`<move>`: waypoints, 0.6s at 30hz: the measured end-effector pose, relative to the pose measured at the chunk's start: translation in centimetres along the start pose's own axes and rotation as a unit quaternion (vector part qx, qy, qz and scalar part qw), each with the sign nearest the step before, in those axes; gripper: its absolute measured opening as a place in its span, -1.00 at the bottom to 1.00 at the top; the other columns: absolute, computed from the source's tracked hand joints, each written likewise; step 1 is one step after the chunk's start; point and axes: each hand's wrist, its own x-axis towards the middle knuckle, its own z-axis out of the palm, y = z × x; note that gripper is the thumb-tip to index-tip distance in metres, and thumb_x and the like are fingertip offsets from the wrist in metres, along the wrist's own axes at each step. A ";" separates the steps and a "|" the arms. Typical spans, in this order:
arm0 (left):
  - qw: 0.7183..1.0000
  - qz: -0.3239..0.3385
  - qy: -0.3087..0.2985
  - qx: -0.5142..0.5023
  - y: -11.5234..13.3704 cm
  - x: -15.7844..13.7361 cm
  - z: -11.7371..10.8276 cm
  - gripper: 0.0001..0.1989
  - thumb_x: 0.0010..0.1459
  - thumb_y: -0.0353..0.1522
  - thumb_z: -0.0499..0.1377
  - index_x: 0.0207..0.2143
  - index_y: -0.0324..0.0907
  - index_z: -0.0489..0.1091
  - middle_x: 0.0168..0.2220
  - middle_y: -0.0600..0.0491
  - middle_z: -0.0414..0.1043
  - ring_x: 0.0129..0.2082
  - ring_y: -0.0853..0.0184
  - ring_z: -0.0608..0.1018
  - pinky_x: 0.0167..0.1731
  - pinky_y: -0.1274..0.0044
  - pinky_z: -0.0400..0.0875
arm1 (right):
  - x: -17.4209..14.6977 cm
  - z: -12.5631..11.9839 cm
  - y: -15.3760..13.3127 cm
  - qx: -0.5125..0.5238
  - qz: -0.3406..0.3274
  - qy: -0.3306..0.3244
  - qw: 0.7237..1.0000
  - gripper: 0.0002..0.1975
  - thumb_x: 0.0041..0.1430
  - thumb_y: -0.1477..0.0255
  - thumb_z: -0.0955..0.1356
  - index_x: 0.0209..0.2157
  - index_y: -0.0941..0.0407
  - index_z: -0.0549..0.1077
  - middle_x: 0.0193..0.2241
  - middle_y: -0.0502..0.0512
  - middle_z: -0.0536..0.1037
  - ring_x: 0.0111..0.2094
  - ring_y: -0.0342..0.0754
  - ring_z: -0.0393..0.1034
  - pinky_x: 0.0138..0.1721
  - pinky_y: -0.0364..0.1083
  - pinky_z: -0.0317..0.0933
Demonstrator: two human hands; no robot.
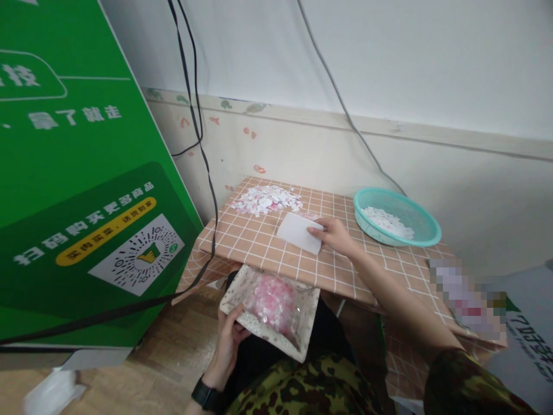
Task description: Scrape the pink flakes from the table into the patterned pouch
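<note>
My left hand (228, 340) grips the near left rim of a patterned square tray (246, 288), tilted over my lap below the table's front edge. Inside it lies a heap of pink and white pieces (276, 300) under what looks like clear plastic. Between the thumb and fingers of my right hand (334, 235) is the right end of a white card (296, 231), held flat at the tabletop. Just behind the card, a pile of small white paper pieces (265, 200), some with pink on them, lies spread on the checked cloth.
A turquoise plastic basket (425, 225) with more small white pieces stands at the table's right. The table (259, 239) has a brown checked cloth and backs onto a wall. A green cabinet (86, 173) rises at left, with a dark cable (211, 190) hanging before it.
</note>
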 end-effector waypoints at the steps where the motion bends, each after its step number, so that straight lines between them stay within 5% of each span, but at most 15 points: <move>1: 1.000 -0.002 0.002 0.000 0.2 0.0 0.0 -0.43 0.11 -0.20 0.32 0.15 -0.06 0.28 0.02 -0.08 0.50 -0.25 0.18 0.64 -0.26 0.28 0.58 | -0.6 0.2 -0.5 0.020 0.000 -0.019 1.000 -0.62 0.19 0.11 0.38 -0.37 0.16 0.59 -0.43 0.13 0.61 -0.43 -0.01 0.44 -0.42 -0.09 0.25; 8: 0.999 -0.026 0.005 0.019 1.2 -0.3 0.0 -0.43 0.14 -0.18 0.29 0.18 -0.02 0.25 0.05 -0.10 0.49 -0.29 0.18 0.65 -0.25 0.21 0.58 | -5.4 1.3 -3.7 0.116 0.027 -0.150 0.981 -0.58 0.20 0.02 0.38 -0.37 0.12 0.57 -0.40 0.10 0.59 -0.40 -0.04 0.44 -0.42 -0.11 0.27; 13: 0.999 -0.031 0.019 0.026 1.2 -0.3 0.0 -0.42 0.13 -0.19 0.28 0.18 -0.03 0.23 -0.01 -0.09 0.51 -0.34 0.19 0.64 -0.29 0.22 0.58 | -2.3 -0.8 -2.3 0.025 0.023 0.032 0.999 -0.58 0.24 0.05 0.35 -0.27 0.13 0.60 -0.43 0.13 0.60 -0.43 0.01 0.43 -0.43 -0.07 0.24; 18: 0.999 -0.023 0.019 0.025 0.4 -0.4 0.4 -0.41 0.13 -0.20 0.29 0.18 -0.02 0.21 0.01 -0.07 0.49 -0.31 0.19 0.63 -0.29 0.27 0.57 | 1.9 -1.2 -1.2 -0.162 -0.003 0.092 0.982 -0.68 0.28 0.25 0.30 -0.27 0.13 0.63 -0.44 0.15 0.63 -0.42 0.01 0.43 -0.38 -0.09 0.16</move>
